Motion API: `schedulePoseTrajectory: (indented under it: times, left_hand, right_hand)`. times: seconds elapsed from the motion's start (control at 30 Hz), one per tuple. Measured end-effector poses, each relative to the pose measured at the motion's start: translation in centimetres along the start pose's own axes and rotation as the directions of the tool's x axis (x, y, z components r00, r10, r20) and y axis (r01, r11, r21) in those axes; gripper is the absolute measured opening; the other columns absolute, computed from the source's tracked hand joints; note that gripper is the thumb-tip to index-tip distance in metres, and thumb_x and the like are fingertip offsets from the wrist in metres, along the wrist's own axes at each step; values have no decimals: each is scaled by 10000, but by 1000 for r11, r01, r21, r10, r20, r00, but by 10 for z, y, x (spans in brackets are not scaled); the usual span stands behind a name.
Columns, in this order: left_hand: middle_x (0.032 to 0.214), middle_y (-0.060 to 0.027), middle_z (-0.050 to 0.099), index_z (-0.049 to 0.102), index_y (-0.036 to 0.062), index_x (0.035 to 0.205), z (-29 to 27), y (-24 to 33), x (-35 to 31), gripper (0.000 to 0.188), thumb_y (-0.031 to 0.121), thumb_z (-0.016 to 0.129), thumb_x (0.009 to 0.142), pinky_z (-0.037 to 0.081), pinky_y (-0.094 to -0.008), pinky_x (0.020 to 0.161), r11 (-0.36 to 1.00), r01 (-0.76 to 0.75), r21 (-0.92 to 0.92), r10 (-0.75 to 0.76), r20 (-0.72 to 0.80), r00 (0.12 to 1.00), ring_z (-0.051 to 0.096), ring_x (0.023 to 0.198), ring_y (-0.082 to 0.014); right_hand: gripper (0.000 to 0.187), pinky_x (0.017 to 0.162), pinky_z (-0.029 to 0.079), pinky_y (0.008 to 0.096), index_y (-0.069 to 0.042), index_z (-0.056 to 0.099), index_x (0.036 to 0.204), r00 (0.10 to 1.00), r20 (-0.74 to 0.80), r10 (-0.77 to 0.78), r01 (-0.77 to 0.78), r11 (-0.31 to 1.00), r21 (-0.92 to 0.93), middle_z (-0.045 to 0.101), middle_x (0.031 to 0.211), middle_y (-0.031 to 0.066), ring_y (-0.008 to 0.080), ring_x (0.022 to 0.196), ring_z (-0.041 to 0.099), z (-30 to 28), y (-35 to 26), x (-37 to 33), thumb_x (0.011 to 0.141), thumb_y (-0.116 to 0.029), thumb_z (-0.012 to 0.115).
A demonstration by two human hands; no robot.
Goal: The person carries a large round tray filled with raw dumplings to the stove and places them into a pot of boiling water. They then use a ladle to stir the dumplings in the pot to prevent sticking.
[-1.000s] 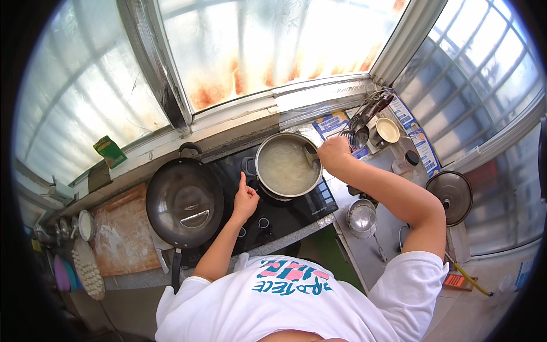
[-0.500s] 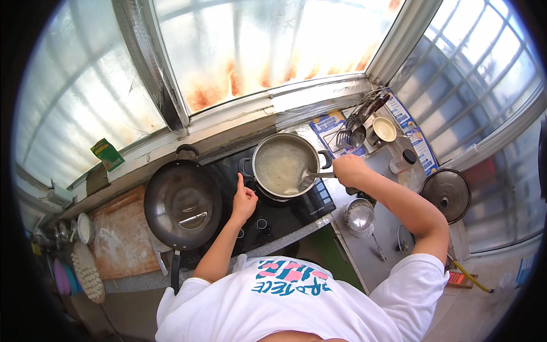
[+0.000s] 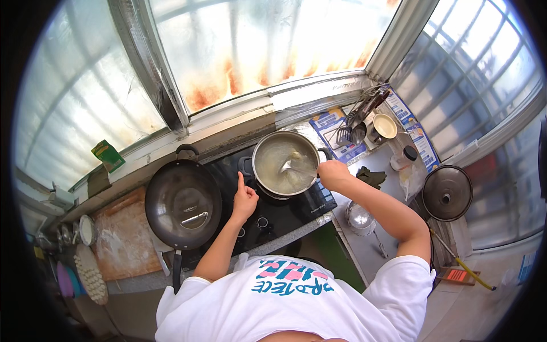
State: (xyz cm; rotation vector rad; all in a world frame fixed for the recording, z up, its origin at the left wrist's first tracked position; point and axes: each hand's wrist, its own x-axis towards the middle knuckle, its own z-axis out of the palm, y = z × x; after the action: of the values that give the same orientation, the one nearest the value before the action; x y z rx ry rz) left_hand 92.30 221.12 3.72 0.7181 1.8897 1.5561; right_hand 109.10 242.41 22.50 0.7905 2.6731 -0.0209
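A pot [image 3: 260, 183] with two dark handles stands on the black cooktop, holding cloudy, pale liquid with blurred whitish pieces in it. My right hand [image 3: 335, 174] grips the handle of a metal ladle [image 3: 287, 166] beside the pot's right rim. Its head dips into the liquid near the middle, smeared by motion, so its exact shape is unclear. Just left of the pot, close to its left handle [image 3: 245, 166], is my left hand [image 3: 245, 200]. Its index finger points up and the other fingers are curled, with nothing visible in them.
A lidded black wok [image 3: 162, 194] sits left of the pot. Beyond it lie a floured wooden board [image 3: 125, 239] and a tray of dumplings [image 3: 90, 273]. On the right are a metal strainer [image 3: 360, 218], a jar [image 3: 404, 158], cooking utensils [image 3: 359, 122] and a round pot lid [image 3: 447, 192].
My right hand has shifted left toward the pot's rim, and the ladle head has moved from the right side to the middle, stirring up the liquid. My left hand stays in place.
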Motion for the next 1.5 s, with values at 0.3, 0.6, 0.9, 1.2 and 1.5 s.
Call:
schedulePoseTrajectory:
  times: [0.3,0.6,0.9,1.2,1.5]
  left_hand:
    - [748,-10,520,5,83,1516,-1,1,-1,924,-51,562,792,444,-210,643,1000,12,27,-12,-5,1000,501,645,-77]
    - [747,-5,506,-29,93,1517,2,1,0,943,-75,546,790,426,-192,632,1000,13,8,-13,1,1000,481,645,-63]
    - [745,-18,542,-20,68,1511,2,2,-1,935,-33,563,787,464,-232,645,999,10,34,-9,-12,1000,528,642,-95]
    - [738,-26,557,-16,61,1509,1,0,-1,936,-15,571,784,481,-252,648,999,-1,44,1,1,1000,548,634,-114]
    - [725,-28,553,-19,70,1510,1,-2,-1,941,-15,567,779,480,-255,647,999,-1,53,2,-7,1000,548,627,-116]
  right_hand:
    - [249,772,531,417,-160,729,959,997,-78,4,0,999,43,692,916,137,328,896,661,-44,1,-18,779,-85,574]
    - [249,731,527,369,-209,727,969,992,-123,13,-44,967,-253,681,877,86,273,870,667,-100,12,-30,816,-99,564]
    - [135,639,453,351,-84,691,855,855,-409,-318,12,801,-598,609,835,56,225,813,615,-72,5,-4,826,-176,596]
    - [169,524,385,380,-82,706,811,905,-290,-310,7,695,-719,573,789,73,235,746,563,-47,7,24,778,-204,594]
    - [175,625,518,416,-121,735,931,999,42,-9,31,833,-553,700,967,48,223,920,667,-66,-11,15,827,-161,600]
